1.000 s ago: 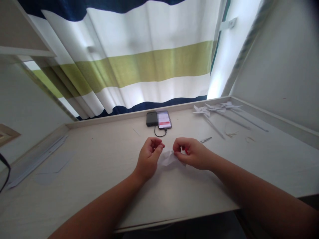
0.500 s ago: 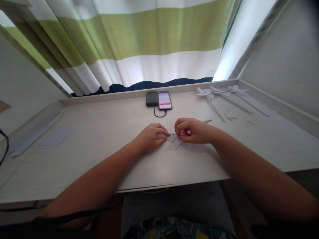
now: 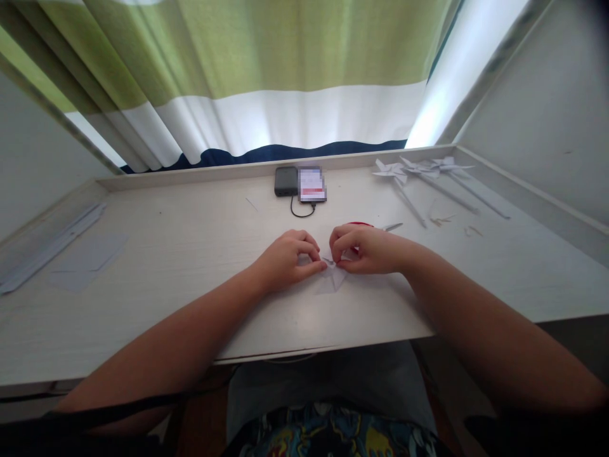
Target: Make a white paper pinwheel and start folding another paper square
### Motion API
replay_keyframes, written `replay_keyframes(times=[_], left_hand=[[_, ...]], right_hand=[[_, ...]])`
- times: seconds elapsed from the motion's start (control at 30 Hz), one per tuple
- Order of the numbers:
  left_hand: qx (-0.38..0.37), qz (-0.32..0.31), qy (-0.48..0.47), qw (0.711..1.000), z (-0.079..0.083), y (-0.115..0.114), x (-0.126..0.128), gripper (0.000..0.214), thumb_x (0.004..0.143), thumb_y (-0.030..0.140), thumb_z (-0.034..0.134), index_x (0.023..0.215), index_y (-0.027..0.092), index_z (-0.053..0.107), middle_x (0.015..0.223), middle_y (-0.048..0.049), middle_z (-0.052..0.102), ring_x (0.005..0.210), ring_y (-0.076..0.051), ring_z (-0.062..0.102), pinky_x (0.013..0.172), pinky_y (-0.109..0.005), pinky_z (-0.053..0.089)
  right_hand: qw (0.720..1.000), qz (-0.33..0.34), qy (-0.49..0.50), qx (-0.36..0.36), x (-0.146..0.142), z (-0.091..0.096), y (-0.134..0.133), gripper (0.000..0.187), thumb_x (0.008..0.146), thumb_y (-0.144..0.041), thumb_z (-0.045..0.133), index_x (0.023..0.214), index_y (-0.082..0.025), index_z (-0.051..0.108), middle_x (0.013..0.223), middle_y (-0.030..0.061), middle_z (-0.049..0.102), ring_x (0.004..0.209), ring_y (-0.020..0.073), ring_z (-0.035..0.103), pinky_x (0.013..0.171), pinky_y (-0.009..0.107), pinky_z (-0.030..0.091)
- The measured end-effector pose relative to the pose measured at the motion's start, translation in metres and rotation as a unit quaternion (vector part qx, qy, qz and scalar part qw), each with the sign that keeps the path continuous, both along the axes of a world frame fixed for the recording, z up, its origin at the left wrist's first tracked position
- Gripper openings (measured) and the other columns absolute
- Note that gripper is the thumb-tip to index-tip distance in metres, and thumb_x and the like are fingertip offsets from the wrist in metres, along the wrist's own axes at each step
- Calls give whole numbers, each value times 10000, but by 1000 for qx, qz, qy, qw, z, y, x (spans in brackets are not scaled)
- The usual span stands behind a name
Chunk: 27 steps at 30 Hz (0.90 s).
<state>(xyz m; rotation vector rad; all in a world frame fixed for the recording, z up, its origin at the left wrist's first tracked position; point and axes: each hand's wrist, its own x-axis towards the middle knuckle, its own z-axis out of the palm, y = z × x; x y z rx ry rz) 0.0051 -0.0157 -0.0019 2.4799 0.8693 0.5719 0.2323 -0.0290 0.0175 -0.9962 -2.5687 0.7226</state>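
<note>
A small white paper pinwheel (image 3: 334,280) lies on the desk between my hands, its vanes partly covered by my fingers. My left hand (image 3: 291,259) is closed, thumb and fingertips pinching its left side. From the other side, my right hand (image 3: 364,247) pinches the paper near the middle, where the fingers hide the centre. Just behind my right hand rest scissors with red handles (image 3: 360,223); their metal blades point right and the hand covers part of them.
Several white paper pinwheels on paper sticks (image 3: 413,203) lie at the back right, near thin scraps (image 3: 442,220). A black power bank (image 3: 286,182) is cabled to a phone (image 3: 311,184) at the back. Paper sheets (image 3: 90,254) and long paper strips (image 3: 52,247) lie on the left.
My left thumb has moved right onto the paper, closer to my right fingers. More of the scissors' red handles shows behind my right hand. The view has tilted down slightly.
</note>
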Motion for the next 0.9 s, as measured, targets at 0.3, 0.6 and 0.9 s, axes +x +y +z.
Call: replay_keyframes(times=[0.3,0.6,0.9], left_hand=[[3,-64,-20,998,4,-3,1,97,814,284,662,824,213,727,962,-48,661,931,-196,577,910,-358,430],[-121,-18,-62,991,8,-8,0,99,808,197,612,865,155,682,770,-13,660,652,-111,523,624,-240,428],[-248,0,-138,959,3,-5,0,198,794,265,675,917,113,705,701,-28,626,612,-105,525,552,-225,404]], right_hand=[[999,26,17,9,-1,-2,0,102,769,-151,600,807,-193,685,936,27,611,792,139,563,698,260,443],[1000,5,14,0,-2,4,-2,71,754,-135,579,779,-175,632,881,32,611,778,144,562,692,267,446],[1000,7,22,-16,2,10,-6,67,771,-152,574,802,-180,627,934,35,608,807,149,566,722,277,458]])
